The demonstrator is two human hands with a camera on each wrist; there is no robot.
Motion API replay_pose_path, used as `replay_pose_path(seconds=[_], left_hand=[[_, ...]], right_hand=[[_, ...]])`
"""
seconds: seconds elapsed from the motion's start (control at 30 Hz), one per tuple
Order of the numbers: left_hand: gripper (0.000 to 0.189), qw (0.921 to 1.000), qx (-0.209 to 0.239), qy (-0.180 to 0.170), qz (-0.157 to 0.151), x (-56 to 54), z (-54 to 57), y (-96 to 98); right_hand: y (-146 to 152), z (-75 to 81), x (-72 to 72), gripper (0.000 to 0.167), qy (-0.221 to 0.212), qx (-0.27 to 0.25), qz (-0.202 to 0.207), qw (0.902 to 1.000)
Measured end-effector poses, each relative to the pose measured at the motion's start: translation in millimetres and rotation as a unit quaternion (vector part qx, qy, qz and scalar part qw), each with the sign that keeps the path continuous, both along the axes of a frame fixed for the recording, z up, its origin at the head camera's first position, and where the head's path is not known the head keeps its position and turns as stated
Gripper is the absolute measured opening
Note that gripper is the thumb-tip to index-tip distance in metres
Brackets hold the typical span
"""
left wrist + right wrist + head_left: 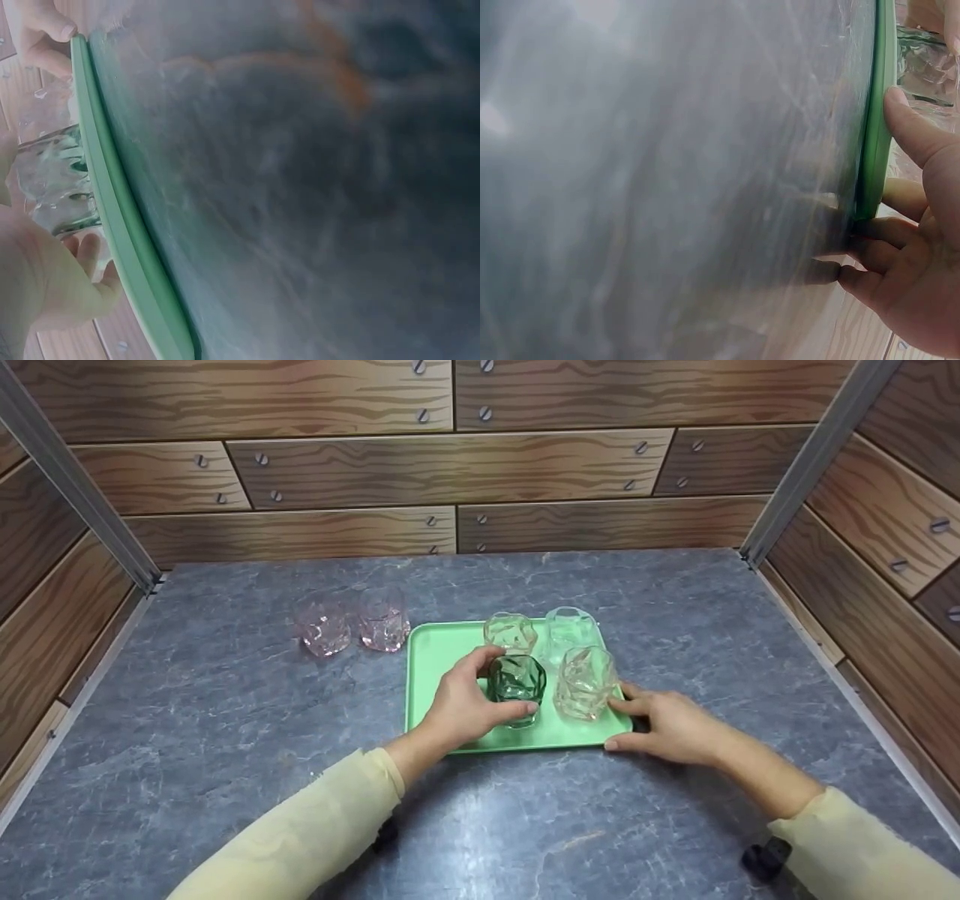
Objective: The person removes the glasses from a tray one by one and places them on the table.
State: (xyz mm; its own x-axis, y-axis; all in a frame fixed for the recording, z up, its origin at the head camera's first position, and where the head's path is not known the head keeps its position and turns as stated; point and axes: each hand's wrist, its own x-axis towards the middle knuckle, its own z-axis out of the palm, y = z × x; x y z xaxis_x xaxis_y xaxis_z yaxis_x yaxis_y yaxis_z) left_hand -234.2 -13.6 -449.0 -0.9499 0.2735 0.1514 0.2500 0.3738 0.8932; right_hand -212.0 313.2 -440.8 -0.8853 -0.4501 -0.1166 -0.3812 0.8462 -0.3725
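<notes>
A light green tray lies on the table with several faceted glasses on it. My left hand grips a dark green glass near the tray's front middle, thumb on the near side and fingers on the far side. Behind that glass stands a pale amber glass. To the right are a clear glass at the back and another clear glass in front. My right hand holds the tray's front right corner; in the right wrist view its thumb presses the tray's edge.
Two pink glasses stand on the table left of the tray's back corner. The grey marbled table is enclosed by wood-patterned walls at the back and sides. A small black object sits by the right sleeve.
</notes>
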Motion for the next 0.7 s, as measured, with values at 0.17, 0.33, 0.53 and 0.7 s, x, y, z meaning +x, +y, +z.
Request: replay_pose_path(seconds=[0.17, 0.33, 0.53, 0.7], left_hand=[[0.087, 0.9999, 0.005, -0.007, 0.007, 0.4, 0.8, 2.5], [0.084, 0.9998, 0.020, -0.002, 0.008, 0.1, 0.5, 4.6], [0.081, 0.9996, 0.030, -0.001, 0.003, 0.8, 0.6, 5.8], [0.081, 0.9997, 0.025, -0.007, 0.000, 1.8, 1.4, 5.3]], right_hand=[[-0.8, 0.6, 0.1, 0.089, -0.004, 0.002, -0.004, 1.0000], [-0.2, 0.8, 0.2, 0.087, 0.005, -0.004, 0.002, 1.0000], [0.4, 1.4, 0.8, 0.086, 0.016, -0.011, 0.011, 0.9997], [-0.8, 1.9, 1.0, 0.088, 0.010, -0.008, 0.007, 0.9999]])
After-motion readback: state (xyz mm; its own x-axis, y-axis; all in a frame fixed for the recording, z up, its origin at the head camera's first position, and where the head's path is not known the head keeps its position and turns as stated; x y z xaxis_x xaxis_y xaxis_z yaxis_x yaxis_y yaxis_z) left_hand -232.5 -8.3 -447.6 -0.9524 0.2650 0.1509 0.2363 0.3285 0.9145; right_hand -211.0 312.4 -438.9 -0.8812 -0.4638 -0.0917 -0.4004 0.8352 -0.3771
